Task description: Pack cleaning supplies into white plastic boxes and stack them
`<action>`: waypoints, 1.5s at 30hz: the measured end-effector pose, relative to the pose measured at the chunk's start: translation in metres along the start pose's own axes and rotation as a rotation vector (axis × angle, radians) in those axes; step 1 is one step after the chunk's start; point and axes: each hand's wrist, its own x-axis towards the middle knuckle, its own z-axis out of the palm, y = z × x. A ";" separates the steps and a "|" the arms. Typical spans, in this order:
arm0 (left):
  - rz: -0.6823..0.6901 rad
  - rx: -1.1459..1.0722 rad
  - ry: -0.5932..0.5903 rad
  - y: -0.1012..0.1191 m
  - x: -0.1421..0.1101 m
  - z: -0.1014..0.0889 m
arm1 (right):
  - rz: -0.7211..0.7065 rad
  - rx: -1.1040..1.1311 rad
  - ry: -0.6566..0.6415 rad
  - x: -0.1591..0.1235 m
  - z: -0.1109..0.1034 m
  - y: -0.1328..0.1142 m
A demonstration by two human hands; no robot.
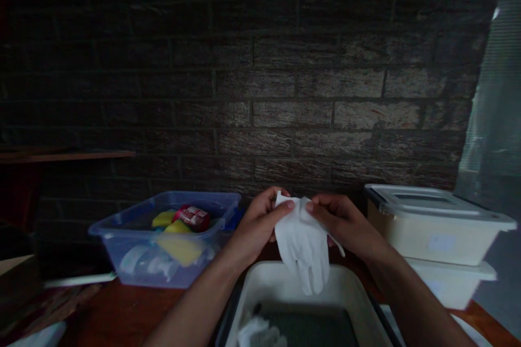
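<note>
A white glove (303,244) hangs fingers down between my two hands, above an open whitish bin (350,287). My left hand (264,214) pinches the left side of its cuff, thumb in front. On the right side of the cuff, my right hand (336,222) grips with the thumb in front and the fingers curled behind. Inside the bin lie a dark green flat item (311,328) and another crumpled white glove-like piece (260,332).
At left stands a clear blue plastic tub (163,237) with yellow sponges, a red-labelled container (193,218) and bottles inside. Two stacked lidded boxes (442,236) stand at right. A dark brick wall (260,87) rises behind the wooden table (109,314).
</note>
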 end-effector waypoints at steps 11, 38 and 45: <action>0.181 0.124 -0.117 0.001 -0.002 0.004 | 0.048 0.130 -0.045 0.009 -0.001 -0.005; -0.395 0.811 -1.126 0.036 -0.063 -0.027 | 0.023 0.152 0.219 0.018 -0.025 0.008; -0.295 0.823 -0.622 0.034 -0.061 -0.028 | -0.038 0.166 0.199 0.018 -0.029 0.007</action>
